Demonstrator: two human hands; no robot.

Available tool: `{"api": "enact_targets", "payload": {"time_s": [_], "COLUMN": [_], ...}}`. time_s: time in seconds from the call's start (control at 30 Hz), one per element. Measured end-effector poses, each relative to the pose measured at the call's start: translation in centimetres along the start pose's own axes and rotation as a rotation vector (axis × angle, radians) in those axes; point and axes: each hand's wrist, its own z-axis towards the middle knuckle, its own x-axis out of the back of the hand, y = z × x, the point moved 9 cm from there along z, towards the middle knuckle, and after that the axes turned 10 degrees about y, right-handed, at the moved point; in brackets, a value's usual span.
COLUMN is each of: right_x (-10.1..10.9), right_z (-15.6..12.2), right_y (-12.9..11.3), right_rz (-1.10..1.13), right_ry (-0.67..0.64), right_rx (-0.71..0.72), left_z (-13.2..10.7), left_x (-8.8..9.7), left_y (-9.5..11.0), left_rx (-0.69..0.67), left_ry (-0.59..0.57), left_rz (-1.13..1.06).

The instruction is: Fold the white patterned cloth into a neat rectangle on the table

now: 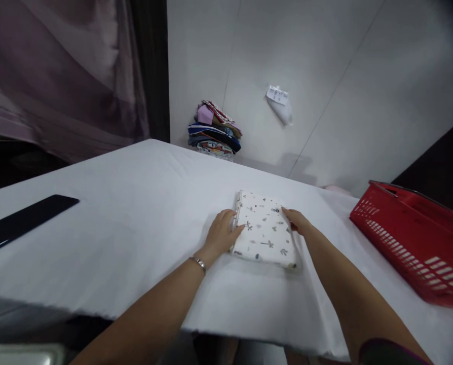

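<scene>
A folded white cloth [264, 230] with a small printed pattern of palm trees and leaves lies flat on the white-covered table [135, 228]. My left hand [223, 233] grips its left edge, thumb on top and fingers at the side. At the opposite edge, my right hand [295, 221] has its thumb or fingertip on the upper right of the cloth, the other fingers curled beneath the side and partly hidden. A metal bracelet [198, 262] circles my left wrist.
To the right stands a red plastic basket [412, 243]. A dark, flat phone-like slab [29, 218] lies on the left. Behind the far edge rises a stack of folded clothes [215, 129]; a labelled plastic bag [280, 104] is near the pale wall. Curtain fabric [78, 76] hangs at upper left.
</scene>
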Motion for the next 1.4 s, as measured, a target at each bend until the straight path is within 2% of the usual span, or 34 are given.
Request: {"api": "enact_targets", "payload": {"time_s": [0.07, 0.2, 0.27, 0.37, 0.53, 0.63, 0.73, 0.83, 0.9, 0.97, 1.03, 1.13, 1.2, 1.27, 1.4], "right_x": [0.2, 0.7, 1.0, 1.5, 1.7, 0.8, -1.7, -4.9, -5.9, -5.0, -2.6, 2.0, 3.7, 3.9, 1.9], "right_z": [-1.3, -4.7, -6.5, -8.6, -10.7, -12.9, -17.5, -23.3, -25.7, -25.2, -22.2, -15.8, -12.0, -9.4, -6.9], "right_y": [0.7, 2.2, 3.2, 4.4, 5.0, 4.4, 3.6, 3.5, 3.3, 2.5, 1.2, -0.2, -0.6, -0.9, -0.9], "right_rz": [0.014, 0.024, 0.03, 0.048, 0.119, 0.249, 0.468, 0.612, 0.606, 0.562, 0.513, 0.421, 0.234, -0.05, -0.234], "right_ry": [-0.066, -0.163, -0.195, -0.233, -0.26, -0.236, -0.272, -0.432, -0.518, -0.489, -0.339, -0.008, 0.151, 0.22, 0.162], "right_rx": [-0.055, -0.127, -0.16, -0.179, -0.17, -0.166, -0.154, -0.2, -0.185, -0.066, 0.102, 0.282, 0.339, 0.39, 0.417], "left_z": [-0.7, -3.3, -4.5, -5.6, -5.3, -4.2, -2.3, -1.2, -1.2, -1.7, -2.5, -3.5, -4.2, -4.7, -5.5], "left_x": [0.0, -1.1, -1.6, -2.4, -3.1, -2.3, 0.9, 4.5, 6.4, 7.5, 8.0, 7.6, 6.8, 5.8, 4.0], "left_y": [2.2, 6.0, 6.9, 7.0, 6.4, 5.8, 3.8, 0.0, -2.7, -4.3, -4.4, -2.6, -0.8, 0.5, 0.6], "left_rx": [-0.146, -0.37, -0.443, -0.498, -0.471, -0.452, -0.439, -0.387, -0.312, -0.247, -0.202, -0.175, -0.194, -0.22, -0.219], "left_ry": [-0.042, -0.24, -0.313, -0.341, -0.295, -0.295, -0.225, -0.201, -0.211, -0.216, -0.184, -0.117, -0.106, -0.1, -0.137], "left_rz": [0.018, 0.038, 0.069, 0.126, 0.238, 0.281, 0.3, 0.367, 0.434, 0.476, 0.486, 0.447, 0.411, 0.398, 0.44]}}
